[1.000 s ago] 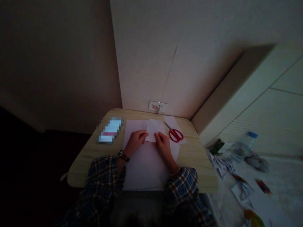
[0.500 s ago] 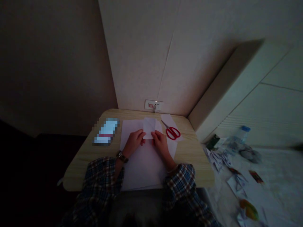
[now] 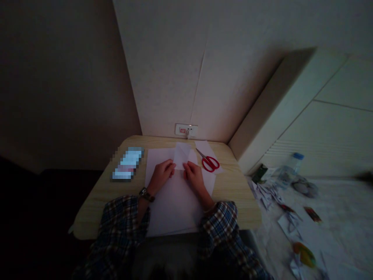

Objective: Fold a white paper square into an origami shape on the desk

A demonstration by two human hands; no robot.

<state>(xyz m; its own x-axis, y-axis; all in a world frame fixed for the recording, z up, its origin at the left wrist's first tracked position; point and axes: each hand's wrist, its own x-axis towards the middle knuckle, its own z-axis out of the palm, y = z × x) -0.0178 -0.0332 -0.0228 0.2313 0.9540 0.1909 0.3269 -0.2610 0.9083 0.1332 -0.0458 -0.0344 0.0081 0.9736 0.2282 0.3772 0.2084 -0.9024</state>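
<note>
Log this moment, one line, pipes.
left hand: holds small paper, near-left corner | right hand: holds near-right corner | beneath: white sheet | right: red-handled scissors over paper strip | left: pixelated lit device

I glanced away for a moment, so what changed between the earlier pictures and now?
The small paper seems to have edged slightly away from the person, so the left hand and right hand sit closer to its near edge. The view has turned slightly, shifting everything leftward in it. Nothing was visibly picked up or let go. The scissors, phone and large sheet stayed put on the table.
</note>
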